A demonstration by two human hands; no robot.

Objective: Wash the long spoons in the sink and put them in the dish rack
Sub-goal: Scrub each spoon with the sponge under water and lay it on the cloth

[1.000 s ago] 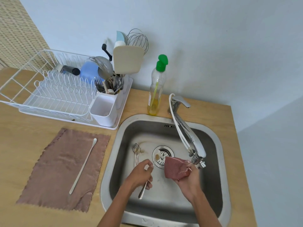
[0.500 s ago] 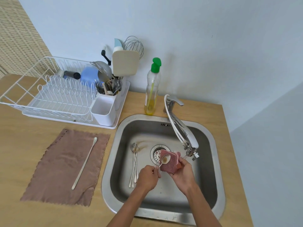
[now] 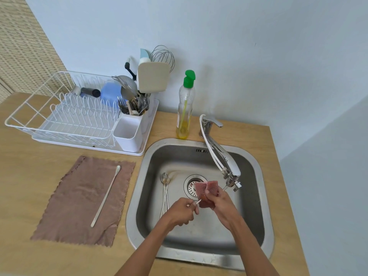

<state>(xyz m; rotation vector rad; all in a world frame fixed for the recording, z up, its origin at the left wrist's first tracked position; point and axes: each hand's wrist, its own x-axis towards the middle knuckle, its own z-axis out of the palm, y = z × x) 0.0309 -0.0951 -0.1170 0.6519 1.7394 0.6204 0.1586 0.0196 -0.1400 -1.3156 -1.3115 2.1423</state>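
Both hands worked over the middle of the sink (image 3: 256, 172), clear of its steel walls on every side. The left hand (image 3: 182, 211) had its fingers curled shut around the stem of a spoon (image 3: 196, 203), of which only a short pale stretch showed between the hands. The right hand (image 3: 219, 203) was pinched closed on a pink scrubber (image 3: 205, 191), folded over the spoon's bowl end so that end was hidden. The tap (image 3: 223, 156) reached out over the basin just right of and above the scrubber, its nozzle near the right hand but apart from it. The drain (image 3: 192, 185) lay directly behind the scrubber.

More spoons (image 3: 165, 193) lay bundled on the sink floor to the left of the left hand, bowls toward the back wall. Another spoon (image 3: 105, 196) rested diagonally on a brown cloth (image 3: 79, 202) on the counter (image 3: 25, 172), well left of the sink rim. The rack (image 3: 59, 116) stood behind the cloth, its wire slots bare, with a white caddy (image 3: 127, 136) at its near right corner and cutlery crowding the cup behind that. A soap bottle (image 3: 184, 108) stood at the sink's back edge between rack and tap. Bare counter lay between the cloth and the rack.
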